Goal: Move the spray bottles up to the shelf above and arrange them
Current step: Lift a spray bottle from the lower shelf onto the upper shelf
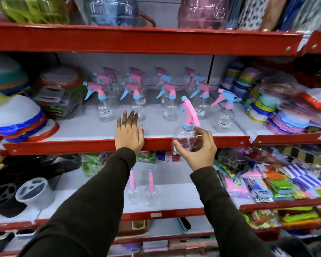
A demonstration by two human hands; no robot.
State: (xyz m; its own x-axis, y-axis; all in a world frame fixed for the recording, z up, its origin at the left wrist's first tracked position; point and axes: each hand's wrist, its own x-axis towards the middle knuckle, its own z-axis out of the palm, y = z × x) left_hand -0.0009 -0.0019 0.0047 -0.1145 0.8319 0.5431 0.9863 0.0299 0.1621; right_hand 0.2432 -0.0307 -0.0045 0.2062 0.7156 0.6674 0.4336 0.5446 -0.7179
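My right hand (pixel 196 150) grips a clear spray bottle (pixel 185 133) with a pink trigger and blue collar, held at the red front lip of the upper shelf (pixel 93 145). My left hand (pixel 129 133) lies flat on that lip with fingers spread and holds nothing. Several clear spray bottles (pixel 104 108) with pink and blue heads stand in rows on the upper shelf, and one with a blue head (pixel 225 115) stands at the right end. Two more spray bottles (pixel 132 191) (pixel 150 191) stand on the lower shelf (pixel 174 199), between my forearms.
Stacked plastic bowls and lids (pixel 15 117) fill the upper shelf's left side, stacks of coloured cloths (pixel 285 115) its right. On the lower shelf sit black and grey holders (pixel 26 193) at left and packaged sponges (pixel 267 186) at right. Large jars (pixel 202 12) stand on the top shelf.
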